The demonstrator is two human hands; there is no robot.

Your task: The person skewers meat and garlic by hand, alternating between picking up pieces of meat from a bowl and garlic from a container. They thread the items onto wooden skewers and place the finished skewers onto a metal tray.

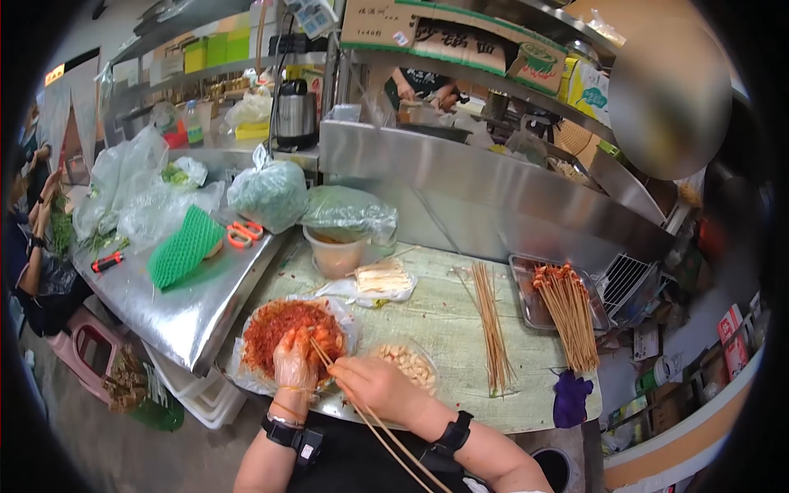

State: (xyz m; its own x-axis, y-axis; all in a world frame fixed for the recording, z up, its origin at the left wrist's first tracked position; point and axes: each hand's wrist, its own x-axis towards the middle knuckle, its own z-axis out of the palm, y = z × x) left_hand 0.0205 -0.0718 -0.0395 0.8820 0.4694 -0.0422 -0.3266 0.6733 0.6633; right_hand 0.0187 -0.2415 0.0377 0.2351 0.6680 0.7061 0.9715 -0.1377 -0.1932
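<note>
My left hand (296, 361), in a clear plastic glove, is in the red chopped filling (283, 324) of a plastic-lined bowl; its fingers are closed on something I cannot make out. My bare right hand (374, 386) grips thin wooden skewers (382, 431), whose upper tips reach my left fingertips. Right of the bowl, partly behind my right hand, is a container of pale chopped pieces (407, 361). Further back lie white sticks on plastic (382, 277). Loose bare skewers (491, 329) lie on the green board, and red-tipped skewers (567, 316) rest across a metal tray (526, 292).
A lidless tub (337, 252) and a filled plastic bag (269, 195) stand at the back. Orange scissors (244, 234) and green foam netting (186, 248) lie on the left metal table. A purple cloth (571, 398) is at the right front edge. Other people are at far left and behind.
</note>
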